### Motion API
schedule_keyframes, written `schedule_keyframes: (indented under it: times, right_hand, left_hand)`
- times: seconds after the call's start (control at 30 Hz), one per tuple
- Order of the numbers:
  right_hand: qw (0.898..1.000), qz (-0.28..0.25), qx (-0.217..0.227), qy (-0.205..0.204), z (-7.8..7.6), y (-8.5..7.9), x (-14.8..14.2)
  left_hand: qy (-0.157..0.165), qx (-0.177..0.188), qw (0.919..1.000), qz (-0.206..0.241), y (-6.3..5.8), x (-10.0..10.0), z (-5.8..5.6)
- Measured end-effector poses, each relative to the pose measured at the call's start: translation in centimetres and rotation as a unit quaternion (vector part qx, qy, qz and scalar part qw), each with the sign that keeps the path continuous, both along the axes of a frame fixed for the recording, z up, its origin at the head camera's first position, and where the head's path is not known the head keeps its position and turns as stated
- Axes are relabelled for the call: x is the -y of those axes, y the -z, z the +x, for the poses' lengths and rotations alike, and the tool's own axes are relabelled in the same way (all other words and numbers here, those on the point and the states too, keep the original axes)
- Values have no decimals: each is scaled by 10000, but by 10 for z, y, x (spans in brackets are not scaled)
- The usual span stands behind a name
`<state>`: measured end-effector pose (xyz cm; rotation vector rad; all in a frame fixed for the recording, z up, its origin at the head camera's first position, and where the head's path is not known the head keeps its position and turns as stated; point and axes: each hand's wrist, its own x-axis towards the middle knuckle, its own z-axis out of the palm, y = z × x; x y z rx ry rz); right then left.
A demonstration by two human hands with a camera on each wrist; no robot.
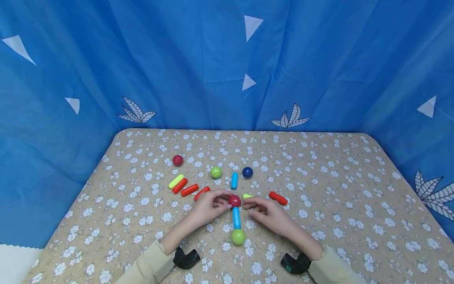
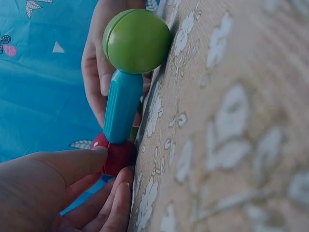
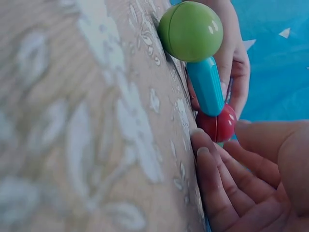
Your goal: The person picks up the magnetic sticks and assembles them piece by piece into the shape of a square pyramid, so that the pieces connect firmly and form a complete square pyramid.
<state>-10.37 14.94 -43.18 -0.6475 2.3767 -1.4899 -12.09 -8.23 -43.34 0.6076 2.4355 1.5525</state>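
On the desk point(image 1: 319, 177), the left hand point(image 1: 207, 209) pinches the red ball point(image 1: 235, 200) atop the blue rod point(image 1: 236, 217); the right hand point(image 1: 269, 215) holds a yellow-green rod point(image 1: 247, 195) beside it. A sideways nudge could break the rod from the green ball point(image 1: 238, 236).

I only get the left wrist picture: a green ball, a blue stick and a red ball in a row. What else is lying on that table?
Observer: Beyond the hands, the head view shows a dark blue ball lying loose beside a second blue stick.
Visitor: Any other sticks?
Observer: Yes, three red sticks and a yellow-green one lie in a row to the left.
Visitor: Is the other hand touching my red ball?
Observer: The right hand has its fingertips at the red ball, opposite the left hand.
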Motion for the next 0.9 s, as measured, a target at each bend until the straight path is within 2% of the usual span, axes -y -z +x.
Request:
schedule_keyframes:
  times: [0.23, 0.53, 0.67, 0.73, 0.9]
  right_hand:
    - [9987, 307, -53, 397, -6, 0, 14]
    - [9944, 724, -489, 600, -14, 0, 27]
    - [9930, 833, -533, 648, -15, -1, 29]
    - [9927, 838, -525, 688, -16, -1, 29]
    - [9931, 780, -485, 729, -16, -1, 30]
  left_hand:
    - [72, 125, 9998, 144, 3, -3, -2]
    - [95, 107, 9996, 243, 1, -3, -2]
    - [119, 46, 9997, 207, -3, 0, -6]
    - [-14, -15, 9998, 184, -7, 1, -11]
    - [-592, -208, 9978, 236, -15, -1, -24]
